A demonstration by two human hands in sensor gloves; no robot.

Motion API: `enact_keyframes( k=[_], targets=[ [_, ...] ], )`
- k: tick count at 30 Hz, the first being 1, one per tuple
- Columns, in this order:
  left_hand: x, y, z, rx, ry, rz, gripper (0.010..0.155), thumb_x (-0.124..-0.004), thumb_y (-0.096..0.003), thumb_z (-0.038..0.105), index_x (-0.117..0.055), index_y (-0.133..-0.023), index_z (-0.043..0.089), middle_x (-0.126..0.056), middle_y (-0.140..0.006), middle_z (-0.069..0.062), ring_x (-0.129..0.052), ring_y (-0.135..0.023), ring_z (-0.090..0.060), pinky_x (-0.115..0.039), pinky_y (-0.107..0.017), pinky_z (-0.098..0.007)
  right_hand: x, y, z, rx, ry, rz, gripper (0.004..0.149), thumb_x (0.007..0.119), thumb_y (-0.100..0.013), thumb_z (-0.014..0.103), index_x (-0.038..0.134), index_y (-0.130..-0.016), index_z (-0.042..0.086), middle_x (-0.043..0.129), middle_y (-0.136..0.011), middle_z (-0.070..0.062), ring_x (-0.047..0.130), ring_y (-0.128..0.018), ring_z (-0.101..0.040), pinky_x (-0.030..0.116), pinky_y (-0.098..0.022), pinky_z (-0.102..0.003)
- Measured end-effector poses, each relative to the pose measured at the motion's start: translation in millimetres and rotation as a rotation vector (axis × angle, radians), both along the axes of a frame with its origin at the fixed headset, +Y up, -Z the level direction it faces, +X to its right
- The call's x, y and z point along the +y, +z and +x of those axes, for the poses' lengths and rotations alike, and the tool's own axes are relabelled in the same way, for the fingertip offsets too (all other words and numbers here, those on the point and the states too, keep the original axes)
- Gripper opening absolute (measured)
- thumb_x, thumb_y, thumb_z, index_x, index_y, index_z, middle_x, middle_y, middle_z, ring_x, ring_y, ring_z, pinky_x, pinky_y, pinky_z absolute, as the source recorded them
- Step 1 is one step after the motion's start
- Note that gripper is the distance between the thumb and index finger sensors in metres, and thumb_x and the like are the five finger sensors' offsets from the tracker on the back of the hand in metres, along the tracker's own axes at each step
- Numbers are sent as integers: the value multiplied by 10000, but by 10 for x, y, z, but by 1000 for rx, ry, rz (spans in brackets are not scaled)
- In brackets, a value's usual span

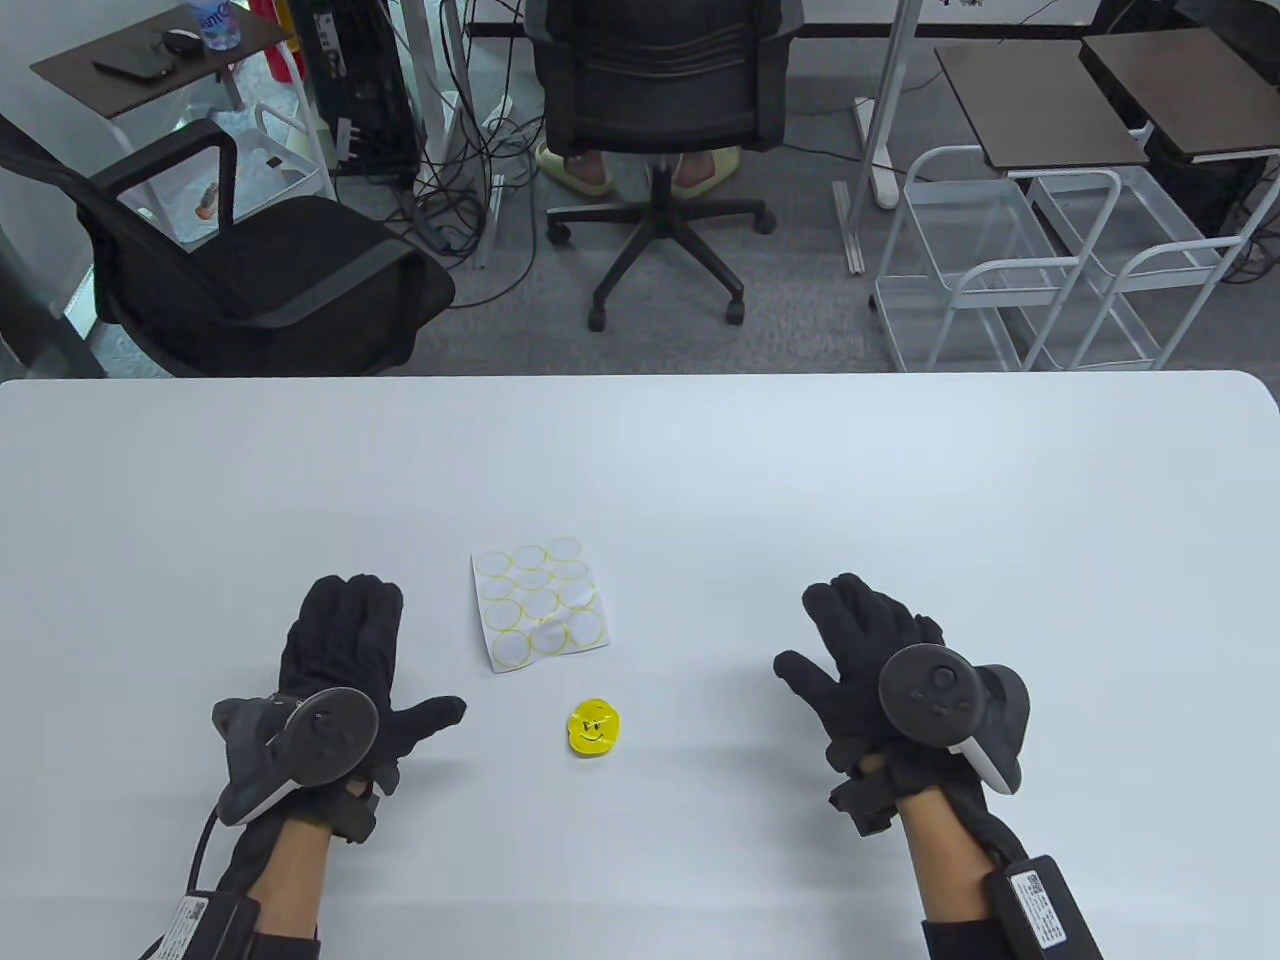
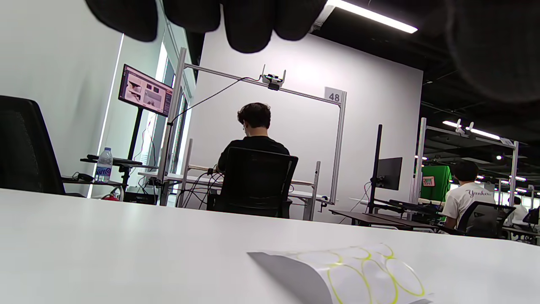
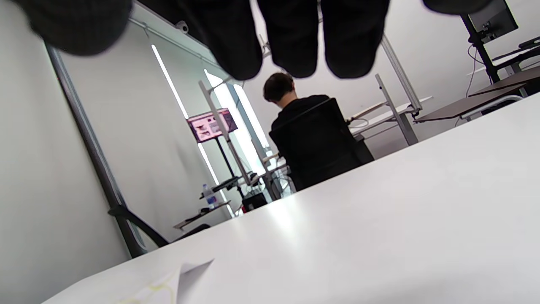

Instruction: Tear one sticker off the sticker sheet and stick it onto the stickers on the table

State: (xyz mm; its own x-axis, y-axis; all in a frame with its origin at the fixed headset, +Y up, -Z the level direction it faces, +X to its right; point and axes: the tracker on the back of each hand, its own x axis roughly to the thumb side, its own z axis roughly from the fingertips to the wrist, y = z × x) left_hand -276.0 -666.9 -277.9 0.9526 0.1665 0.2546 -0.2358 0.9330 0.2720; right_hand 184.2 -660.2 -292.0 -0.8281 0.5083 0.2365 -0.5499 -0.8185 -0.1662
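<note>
A white sticker sheet (image 1: pixel 540 604) with yellow-ringed round outlines lies flat on the white table (image 1: pixel 640 460). It also shows in the left wrist view (image 2: pixel 354 274) and in the right wrist view (image 3: pixel 168 283), one corner lifted. A small stack of yellow smiley stickers (image 1: pixel 593 727) lies just below the sheet. My left hand (image 1: pixel 345 670) lies spread, palm down, left of the sheet, holding nothing. My right hand (image 1: pixel 870 660) lies spread, palm down, right of the stickers, holding nothing.
Beyond the table's far edge stand black office chairs (image 1: pixel 655 110), white wire carts (image 1: pixel 1010 260) and small side tables (image 1: pixel 1050 100). A person sits with their back turned in the left wrist view (image 2: pixel 255 169).
</note>
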Motion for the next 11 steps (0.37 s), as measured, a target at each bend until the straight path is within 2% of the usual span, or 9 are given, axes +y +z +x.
enact_keyframes(
  k=[5,11],
  targets=[
    [-4,-1,-13,0,20,-5,1127,-819,-351,773,-322,-1148,150,-344,-1234,-154,-315,-1131,-481,-471,-778,-659,-65,-35,-52,15,5,-23,788,658,-446,621,647,-1071,142,639,-1136,-237,618,-993,-579,406,-635,-846],
    [-44,-39,7,5,24,-44,1130,-816,-351,777,-311,-1151,159,-336,-1241,-144,-310,-1141,-471,-465,-788,-658,-36,-12,-89,38,4,-8,787,657,-446,623,652,-1068,141,647,-1130,-240,624,-989,-577,411,-632,-846]
  ],
)
